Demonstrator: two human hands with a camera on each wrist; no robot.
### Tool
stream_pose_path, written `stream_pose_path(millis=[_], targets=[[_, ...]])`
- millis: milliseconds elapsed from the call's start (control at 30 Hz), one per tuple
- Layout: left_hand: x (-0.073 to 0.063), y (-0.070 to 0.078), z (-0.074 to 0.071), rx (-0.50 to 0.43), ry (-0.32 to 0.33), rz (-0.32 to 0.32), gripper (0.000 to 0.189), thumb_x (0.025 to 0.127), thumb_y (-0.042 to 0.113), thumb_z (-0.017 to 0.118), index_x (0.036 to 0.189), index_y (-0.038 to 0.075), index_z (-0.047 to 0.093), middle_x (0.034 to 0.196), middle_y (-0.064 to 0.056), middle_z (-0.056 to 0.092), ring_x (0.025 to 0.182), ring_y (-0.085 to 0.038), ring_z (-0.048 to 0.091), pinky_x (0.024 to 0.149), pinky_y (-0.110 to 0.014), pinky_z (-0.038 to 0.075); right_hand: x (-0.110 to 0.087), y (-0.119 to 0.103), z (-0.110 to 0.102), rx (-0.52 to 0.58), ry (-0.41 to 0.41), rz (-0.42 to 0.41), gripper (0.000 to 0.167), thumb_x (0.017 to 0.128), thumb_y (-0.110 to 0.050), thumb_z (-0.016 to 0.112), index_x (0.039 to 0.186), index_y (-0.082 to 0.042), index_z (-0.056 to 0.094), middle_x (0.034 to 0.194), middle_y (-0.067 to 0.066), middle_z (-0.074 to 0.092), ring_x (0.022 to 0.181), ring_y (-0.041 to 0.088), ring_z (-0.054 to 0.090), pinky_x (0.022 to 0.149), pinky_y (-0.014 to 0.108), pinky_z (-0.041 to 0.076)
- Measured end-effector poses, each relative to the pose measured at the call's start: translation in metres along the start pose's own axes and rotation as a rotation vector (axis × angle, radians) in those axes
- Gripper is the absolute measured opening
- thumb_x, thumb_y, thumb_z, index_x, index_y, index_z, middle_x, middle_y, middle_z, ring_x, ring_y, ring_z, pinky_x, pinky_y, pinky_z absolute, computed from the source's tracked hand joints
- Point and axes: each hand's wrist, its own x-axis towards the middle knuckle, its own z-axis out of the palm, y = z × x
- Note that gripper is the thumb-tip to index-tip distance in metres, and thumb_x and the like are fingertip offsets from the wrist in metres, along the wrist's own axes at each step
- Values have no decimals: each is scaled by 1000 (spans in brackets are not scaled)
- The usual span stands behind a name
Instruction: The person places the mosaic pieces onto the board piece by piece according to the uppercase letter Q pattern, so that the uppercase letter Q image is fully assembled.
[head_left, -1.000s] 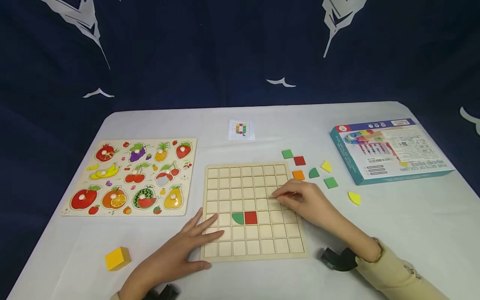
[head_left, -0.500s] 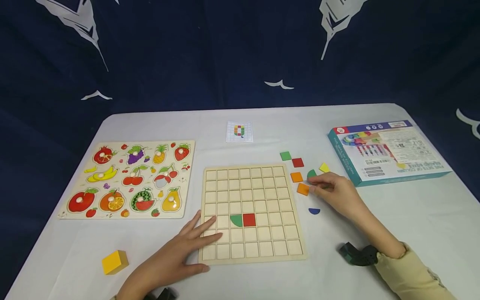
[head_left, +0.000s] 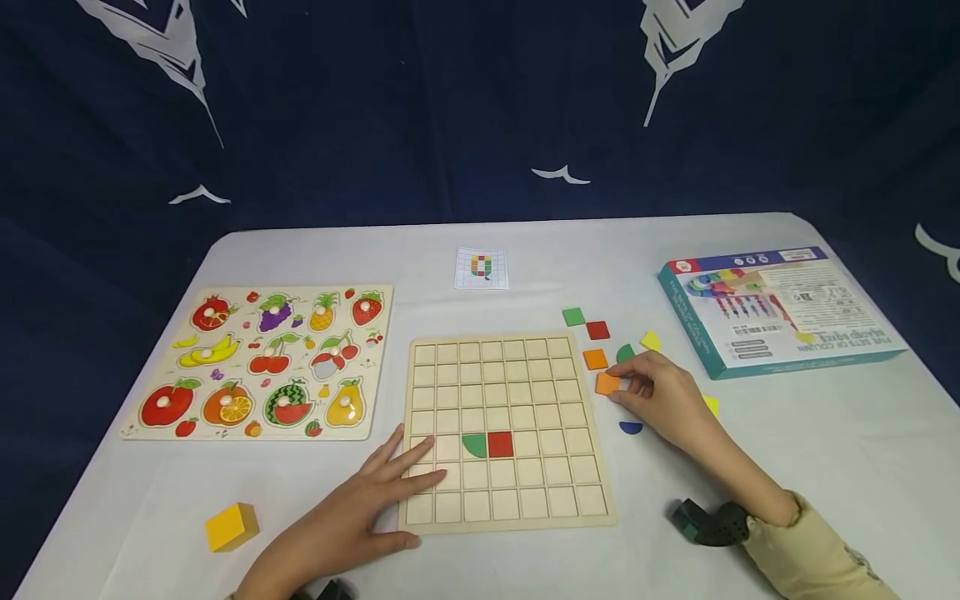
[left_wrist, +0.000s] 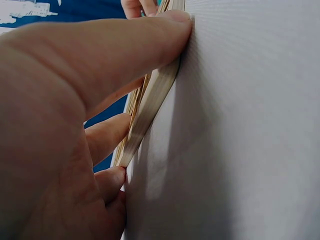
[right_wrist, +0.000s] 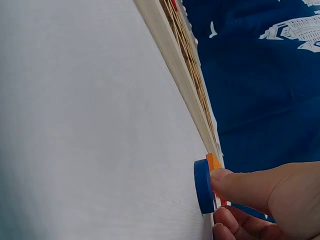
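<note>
In the head view, a wooden grid board (head_left: 525,476) bears a green quarter-circle tile (head_left: 475,446) and a red square tile (head_left: 500,444). My left hand (head_left: 375,500) rests spread on its left edge, thumb off the near corner; the left wrist view shows the thumb (left_wrist: 150,42) beside the board's wooden edge (left_wrist: 152,102). Right of the board, my right hand (head_left: 663,396) pinches an orange square tile (head_left: 606,383) by its right side with thumb and forefinger. A blue half-circle tile (head_left: 631,428) lies just nearer, large in the right wrist view.
Loose tiles lie around the right hand: orange (head_left: 596,359), red (head_left: 597,330), green (head_left: 573,317) and yellow (head_left: 650,340), some partly covered. A pattern card (head_left: 482,268) lies behind the board. A fruit puzzle (head_left: 258,362) and yellow block (head_left: 232,527) are left; a box (head_left: 780,312) is right.
My right hand has moved right from the board's right side to the loose tiles and now has its fingertips on the orange tile. The left hand stays on the board.
</note>
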Motion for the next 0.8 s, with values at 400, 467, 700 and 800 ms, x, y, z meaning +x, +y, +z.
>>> stream_pose_path(millis=[400,467,700,800], targets=[[2,-2,0,-12,-27,-24,74,75,22,78,140,27,45,153,4,20,140,-30,1,97,-52,35,1,-5,-9,59,-38,31,13,77,5,72,87,-3,66,78,4,64,64,16,58,58,21,50],[2,-2,0,-24,-40,-41,74,75,22,78,140,28,45,153,6,19,140,-28,-1,98,-52,34,2,-7,-12,90,-43,29,11,79,5,71,87,-2,67,80,5,66,65,15,61,59,20,51],[3,-2,0,-49,-60,-84,74,75,23,78,141,30,44,154,9,17,140,-23,-4,99,-53,33,15,-30,-10,288,-95,-2,8,82,3,69,89,1,68,86,10,68,68,18,66,61,23,54],[2,-3,1,-48,-53,-66,74,75,22,78,141,29,44,154,7,17,140,-25,-2,98,-53,34,25,-46,1,396,-154,-10,8,83,4,67,91,3,67,88,11,67,70,19,67,63,28,55]])
